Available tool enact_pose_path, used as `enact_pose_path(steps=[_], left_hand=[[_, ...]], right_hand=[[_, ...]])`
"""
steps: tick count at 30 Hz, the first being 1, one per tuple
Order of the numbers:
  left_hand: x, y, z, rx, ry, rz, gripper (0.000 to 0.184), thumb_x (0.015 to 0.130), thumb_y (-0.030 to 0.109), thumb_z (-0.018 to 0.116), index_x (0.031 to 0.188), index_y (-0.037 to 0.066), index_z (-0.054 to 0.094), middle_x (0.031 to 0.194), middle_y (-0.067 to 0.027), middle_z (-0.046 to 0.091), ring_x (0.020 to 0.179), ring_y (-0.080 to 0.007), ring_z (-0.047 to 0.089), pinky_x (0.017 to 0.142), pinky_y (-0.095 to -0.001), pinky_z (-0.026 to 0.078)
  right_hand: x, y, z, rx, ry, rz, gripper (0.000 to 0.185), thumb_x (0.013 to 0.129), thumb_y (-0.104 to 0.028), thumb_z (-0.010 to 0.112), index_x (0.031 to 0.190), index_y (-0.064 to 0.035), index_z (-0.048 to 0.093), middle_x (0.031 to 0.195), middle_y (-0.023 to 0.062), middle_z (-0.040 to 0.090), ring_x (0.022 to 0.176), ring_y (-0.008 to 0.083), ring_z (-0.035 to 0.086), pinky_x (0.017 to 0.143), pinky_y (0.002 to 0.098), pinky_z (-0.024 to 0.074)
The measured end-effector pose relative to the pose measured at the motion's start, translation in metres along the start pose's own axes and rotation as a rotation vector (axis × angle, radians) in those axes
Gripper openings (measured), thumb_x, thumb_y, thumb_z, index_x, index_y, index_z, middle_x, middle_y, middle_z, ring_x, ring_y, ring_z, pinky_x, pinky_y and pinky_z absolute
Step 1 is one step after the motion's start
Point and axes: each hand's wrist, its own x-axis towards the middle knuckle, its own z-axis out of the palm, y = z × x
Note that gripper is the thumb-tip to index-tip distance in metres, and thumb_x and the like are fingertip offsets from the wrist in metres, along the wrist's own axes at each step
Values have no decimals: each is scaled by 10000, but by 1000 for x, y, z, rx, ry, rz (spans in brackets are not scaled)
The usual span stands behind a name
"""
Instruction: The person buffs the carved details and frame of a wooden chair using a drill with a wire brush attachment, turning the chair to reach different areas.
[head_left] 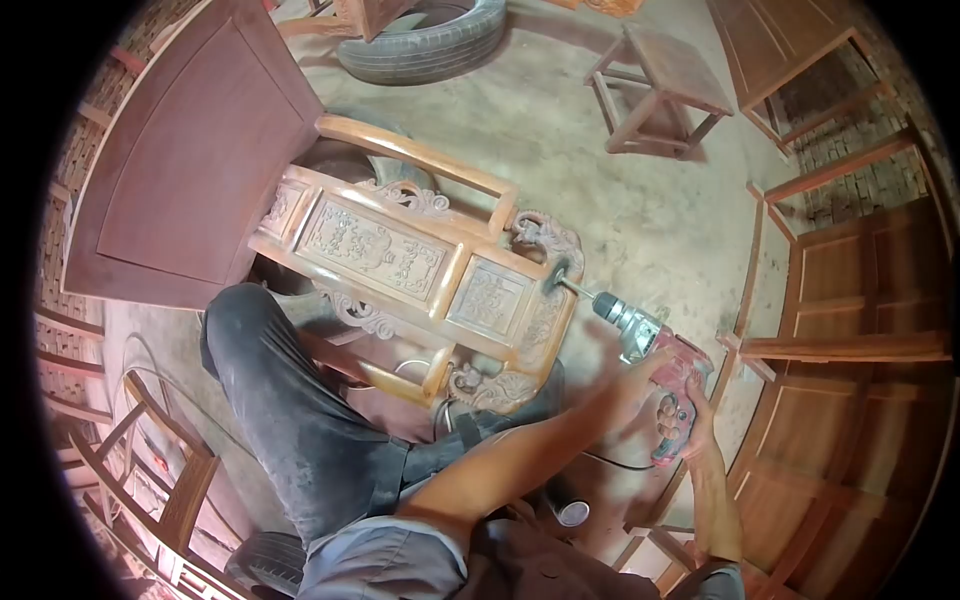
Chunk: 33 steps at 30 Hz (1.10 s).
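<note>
A red and silver electric drill [668,372] is in both my hands. My right hand [702,420] is wrapped round its rear handle. Across the front of the drill body lies my left hand [632,365], closed on it and slightly blurred. From the chuck a thin shaft runs to a dark round sanding or brush head [556,276]. That head meets the carved top end of a wooden armchair [452,250], which lies on its back before me. Carved panels and scrollwork cover the chair's backrest.
The chair's broad seat panel [190,160] rises at the left. Tyres [425,58] lie on the floor, one at the back. A small wooden stool [668,75] stands at back right. Wooden furniture frames [850,347] line the right side. A cable [617,463] trails below the drill.
</note>
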Motion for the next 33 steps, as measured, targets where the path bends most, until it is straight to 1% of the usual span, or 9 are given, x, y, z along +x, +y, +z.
enact_pose_path(steps=[8,11,14,17,20,23,26,29,33], left_hand=[[-57,23,40,-22,-105,-61,283,1004,177,606,1266,70,611,1172,-23,663,1139,-144,606,1015,-322,449],[-46,15,35,-75,24,-194,334,1027,156,554,1352,84,567,1241,-11,629,1219,-138,556,1075,-331,399],[-41,18,29,-91,-257,-106,374,1034,200,550,1393,99,536,1281,-14,600,1262,-125,521,1100,-327,371],[-55,-10,10,322,-168,84,377,1028,272,576,1372,122,548,1280,0,595,1276,-102,501,1112,-323,350],[-78,6,43,-29,110,-317,376,1016,325,598,1340,137,562,1283,6,594,1270,-101,501,1102,-321,362],[-109,8,48,-29,167,-363,336,1012,316,606,1301,146,584,1246,27,609,1235,-104,524,1117,-331,345],[-108,-14,25,1,14,-368,551,1004,469,547,1466,180,462,1396,44,521,1333,-76,420,1182,-336,166],[-83,-13,15,-47,87,-277,298,989,298,639,1244,146,616,1177,28,648,1125,-126,598,1085,-360,378],[-44,-5,-11,258,13,-104,307,982,305,641,1242,145,617,1180,20,648,1118,-139,606,1060,-367,405]], right_hand=[[-23,-1,-8,-70,35,47,503,925,-533,613,808,-44,610,641,45,571,496,145,510,384,251,349],[-24,1,-10,-90,49,-5,505,921,-542,615,798,-52,608,643,43,573,492,142,512,386,248,356],[-20,-2,-18,-88,-48,25,518,920,-554,610,781,-55,608,651,42,581,489,140,513,390,250,365],[-34,2,-12,-128,61,28,511,926,-552,599,852,-47,621,655,41,583,487,138,508,389,252,358],[-53,10,-16,-77,32,109,500,925,-547,600,964,-50,630,657,45,585,488,144,509,390,255,350],[-63,19,-33,-117,-3,201,497,922,-541,608,1057,-63,624,658,49,584,489,152,512,394,258,346],[-63,24,-32,-99,-9,201,485,925,-524,616,1061,-59,629,658,50,585,483,157,495,395,266,348],[-52,25,-15,-45,41,100,467,934,-516,609,1035,-60,633,649,47,579,478,154,485,392,265,344],[-20,23,2,-18,62,-21,455,943,-518,597,993,-67,631,634,41,567,478,148,484,386,255,333]])
